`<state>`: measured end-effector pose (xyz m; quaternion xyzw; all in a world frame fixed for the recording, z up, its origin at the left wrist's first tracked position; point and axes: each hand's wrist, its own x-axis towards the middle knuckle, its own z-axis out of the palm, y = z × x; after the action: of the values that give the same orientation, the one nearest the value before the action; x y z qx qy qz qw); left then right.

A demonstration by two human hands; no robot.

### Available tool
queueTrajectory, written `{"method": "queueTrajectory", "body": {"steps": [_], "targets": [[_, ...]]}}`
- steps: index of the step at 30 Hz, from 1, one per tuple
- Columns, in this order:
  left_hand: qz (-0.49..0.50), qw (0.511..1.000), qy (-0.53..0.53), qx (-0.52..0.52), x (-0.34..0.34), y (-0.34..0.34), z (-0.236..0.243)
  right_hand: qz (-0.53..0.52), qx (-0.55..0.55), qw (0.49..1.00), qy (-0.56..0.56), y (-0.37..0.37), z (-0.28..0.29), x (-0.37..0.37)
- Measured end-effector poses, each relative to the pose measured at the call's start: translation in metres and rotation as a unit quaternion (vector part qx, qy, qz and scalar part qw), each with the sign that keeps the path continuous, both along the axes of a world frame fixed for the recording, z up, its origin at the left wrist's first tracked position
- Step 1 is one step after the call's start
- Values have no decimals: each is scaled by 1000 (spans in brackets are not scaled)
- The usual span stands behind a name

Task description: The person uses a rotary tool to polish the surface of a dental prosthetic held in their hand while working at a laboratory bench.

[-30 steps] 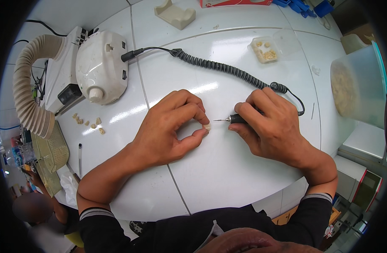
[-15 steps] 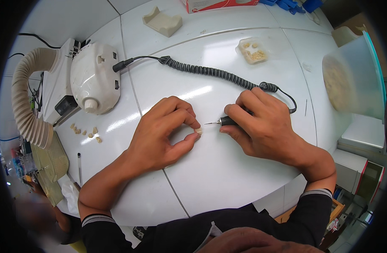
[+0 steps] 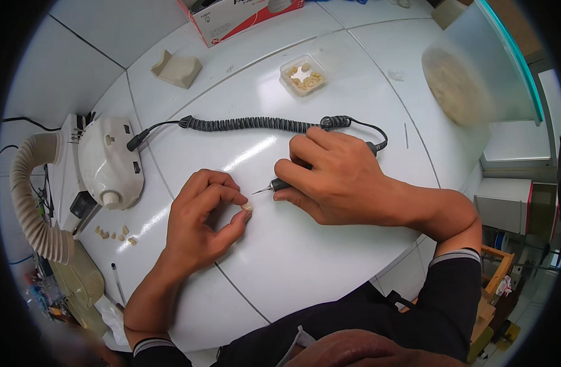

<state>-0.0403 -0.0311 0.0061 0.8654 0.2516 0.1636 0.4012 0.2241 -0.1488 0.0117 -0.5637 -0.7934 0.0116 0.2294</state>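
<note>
My left hand (image 3: 198,223) pinches a small cream-coloured piece (image 3: 248,207), tooth-like in shape, between thumb and fingertips. Part of it is covered by the fingers. Facing it, my right hand (image 3: 338,177) grips a black rotary handpiece (image 3: 280,184) like a pen. The thin metal bur (image 3: 261,191) on its front points at the piece, with a small gap between them. A coiled black cord (image 3: 250,125) runs from behind the handpiece to a rounded white control unit (image 3: 109,165) on the left.
Several small cream pieces (image 3: 113,235) lie below the unit, near a pen (image 3: 118,282). A clear box of similar pieces (image 3: 302,75), a beige rest (image 3: 176,69) and a red-and-white carton (image 3: 244,21) stand farther back. At right are a thin rod (image 3: 406,136) and a translucent tub (image 3: 476,73).
The head view has turned, so the table and both hands appear farther left. Both hands keep their grips, and the bur stays a short way from the piece.
</note>
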Motion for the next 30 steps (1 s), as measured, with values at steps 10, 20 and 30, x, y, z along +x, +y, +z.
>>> {"method": "queueTrajectory", "body": {"steps": [10,20,30], "targets": [[56,991,-59,-110,-13,6,17,-89,72,970,216,6,25,23],[239,911,-313,119,-186,7,80,-254,87,806,528,0,61,110],[539,761,-190,309,-401,-75,122,-347,94,756,547,-7,48,159]]}}
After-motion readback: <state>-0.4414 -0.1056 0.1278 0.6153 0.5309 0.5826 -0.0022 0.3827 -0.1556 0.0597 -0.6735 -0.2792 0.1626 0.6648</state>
